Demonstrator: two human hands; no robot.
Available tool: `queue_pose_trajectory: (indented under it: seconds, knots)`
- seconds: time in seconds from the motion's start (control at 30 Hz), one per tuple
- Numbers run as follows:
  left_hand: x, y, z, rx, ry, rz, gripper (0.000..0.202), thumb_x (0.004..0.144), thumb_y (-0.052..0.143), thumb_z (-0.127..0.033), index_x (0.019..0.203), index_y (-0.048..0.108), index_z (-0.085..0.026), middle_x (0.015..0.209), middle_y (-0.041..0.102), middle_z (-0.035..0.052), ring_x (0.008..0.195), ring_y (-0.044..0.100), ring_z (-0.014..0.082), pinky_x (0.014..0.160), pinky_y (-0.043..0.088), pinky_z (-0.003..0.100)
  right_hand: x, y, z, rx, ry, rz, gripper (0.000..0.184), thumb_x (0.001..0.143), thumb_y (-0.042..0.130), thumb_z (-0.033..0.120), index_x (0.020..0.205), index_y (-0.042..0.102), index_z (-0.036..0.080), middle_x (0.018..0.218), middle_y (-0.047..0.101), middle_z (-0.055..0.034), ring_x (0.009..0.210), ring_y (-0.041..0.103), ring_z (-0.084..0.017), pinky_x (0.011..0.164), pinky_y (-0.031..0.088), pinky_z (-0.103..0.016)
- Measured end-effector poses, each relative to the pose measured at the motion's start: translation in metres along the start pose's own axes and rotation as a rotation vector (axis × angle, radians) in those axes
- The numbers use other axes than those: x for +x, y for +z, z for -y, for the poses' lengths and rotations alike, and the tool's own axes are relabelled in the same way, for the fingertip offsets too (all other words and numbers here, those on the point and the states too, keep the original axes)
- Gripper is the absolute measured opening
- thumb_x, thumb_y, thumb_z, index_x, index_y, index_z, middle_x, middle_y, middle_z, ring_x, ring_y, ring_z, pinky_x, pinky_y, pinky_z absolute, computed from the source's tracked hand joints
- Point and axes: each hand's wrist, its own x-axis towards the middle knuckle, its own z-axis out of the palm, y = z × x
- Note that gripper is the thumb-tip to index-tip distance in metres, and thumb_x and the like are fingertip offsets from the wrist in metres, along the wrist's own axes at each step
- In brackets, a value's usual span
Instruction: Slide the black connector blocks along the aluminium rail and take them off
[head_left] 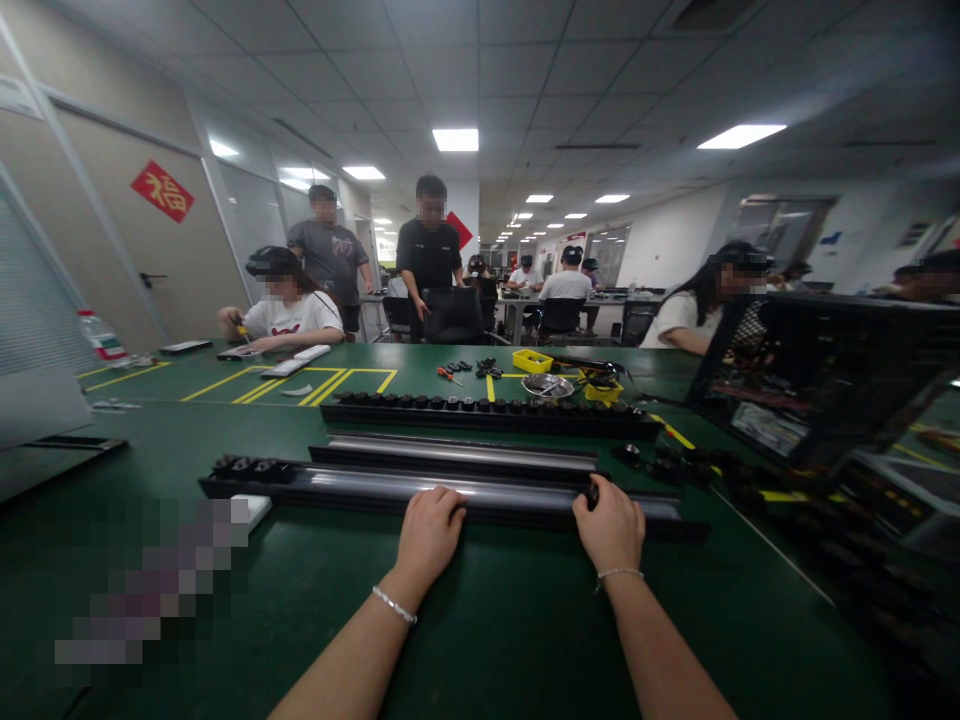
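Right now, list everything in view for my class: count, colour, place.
Table: one, green, foreground.
Long rails: three, black, across the table.
Small knobs: many, mostly black, along the farthest rail.
Bins: two, yellow, beyond that rail.
Dish: one, silvery, between the bins.
Screwdriver: one, red-handled, left of the dish.
Bottle: one, clear, red-capped, far left.
Open case: one, black, right.
Door sign: one, red, left.
Lights: several, white, ceiling.
Co-workers: several, white or dark tops, background.
Left hand: one, silvery bracelet, on the nearest rail.
Right hand: one, silvery bracelet, pinching small black part there.
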Motion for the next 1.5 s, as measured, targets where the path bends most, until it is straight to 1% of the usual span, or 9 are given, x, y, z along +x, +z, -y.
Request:
queue_pose_trajectory:
  seconds: [0.47, 0.73, 1.03, 1.37, 1.5]
  knots:
    - [0.0, 0.0, 0.0, 0.007, 0.001, 0.01, 0.014, 0.082, 0.053, -0.019, 0.093, 0.061, -0.024, 0.088, 0.062, 0.0009, 0.089, 0.055, 0.0185, 0.085, 0.038, 0.034, 0.002, 0.005, -0.006, 0.013, -0.032, -0.043, 0.043, 0.077, 0.04, 0.026, 0.115, 0.054, 0.013, 0.113, 0.06, -0.0117, 0.111, 0.048, -0.024, 0.099, 0.025, -0.041]
    - [0.0, 0.0, 0.001, 0.019, -0.004, 0.016, 0.013, 0.082, 0.052, -0.02, 0.091, 0.06, -0.024, 0.088, 0.062, 0.0013, 0.089, 0.056, 0.0186, 0.085, 0.039, 0.034, 0.003, 0.001, -0.008, 0.012, 0.002, -0.009, 0.044, 0.078, 0.038, 0.028, 0.117, 0.053, 0.014, 0.116, 0.059, -0.0114, 0.114, 0.046, -0.024, 0.101, 0.022, -0.04]
    - [0.0, -0.001, 0.0, 0.006, -0.008, 0.023, 0.014, 0.083, 0.051, -0.019, 0.093, 0.06, -0.024, 0.089, 0.063, 0.0013, 0.09, 0.056, 0.0185, 0.086, 0.038, 0.034, 0.005, -0.003, -0.011, 0.013, 0.032, 0.009, 0.045, 0.079, 0.037, 0.031, 0.119, 0.052, 0.014, 0.118, 0.058, -0.0119, 0.115, 0.046, -0.025, 0.102, 0.022, -0.041]
    - [0.0, -0.002, 0.0, 0.007, -0.006, 0.026, 0.014, 0.082, 0.052, -0.019, 0.093, 0.06, -0.024, 0.089, 0.063, 0.0011, 0.091, 0.055, 0.0188, 0.086, 0.038, 0.034, 0.008, -0.002, -0.019, 0.003, 0.058, -0.029, 0.043, 0.078, 0.038, 0.027, 0.117, 0.053, 0.015, 0.114, 0.06, -0.0104, 0.112, 0.048, -0.023, 0.099, 0.025, -0.039]
    - [0.0, -0.002, -0.001, 0.003, -0.013, 0.034, 0.015, 0.083, 0.051, -0.019, 0.093, 0.061, -0.024, 0.09, 0.063, 0.0016, 0.091, 0.055, 0.0191, 0.087, 0.038, 0.035, 0.009, -0.002, -0.02, -0.001, 0.065, -0.03, 0.044, 0.078, 0.038, 0.027, 0.117, 0.053, 0.015, 0.114, 0.06, -0.0103, 0.112, 0.048, -0.023, 0.099, 0.024, -0.039]
